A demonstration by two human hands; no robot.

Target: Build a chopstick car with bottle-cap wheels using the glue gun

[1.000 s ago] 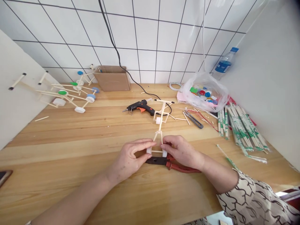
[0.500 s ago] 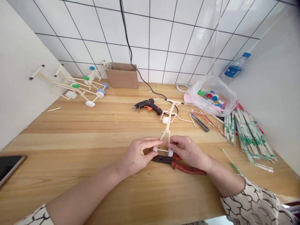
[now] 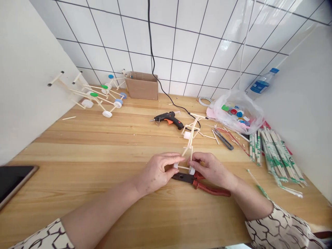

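A small tricycle model made of wooden sticks [image 3: 192, 134], with white bottle-cap wheels at its near end, stands in front of me. My left hand [image 3: 162, 169] pinches the near left white wheel [image 3: 176, 166] between thumb and fingers. On the other side, my right hand [image 3: 209, 167] grips the stick frame and the near right wheel [image 3: 192, 171]. A thin stick axle [image 3: 184, 167] joins the two wheels. Just below lie pliers with red handles [image 3: 212, 190], their dark jaws close under the wheels and partly behind my right hand.
Beyond the model lies a black glue gun [image 3: 168, 119]. A grey utility knife [image 3: 223, 139], a plastic bag of bottle caps [image 3: 236, 114] and wrapped chopsticks [image 3: 281, 155] are on the right. Finished stick models [image 3: 95, 95], a cardboard box [image 3: 142, 85] and a phone [image 3: 15, 181] are leftward.
The whole view has shifted, so everything appears slightly farther right. Both hands keep their hold on the tricycle model, with hardly any movement relative to it.
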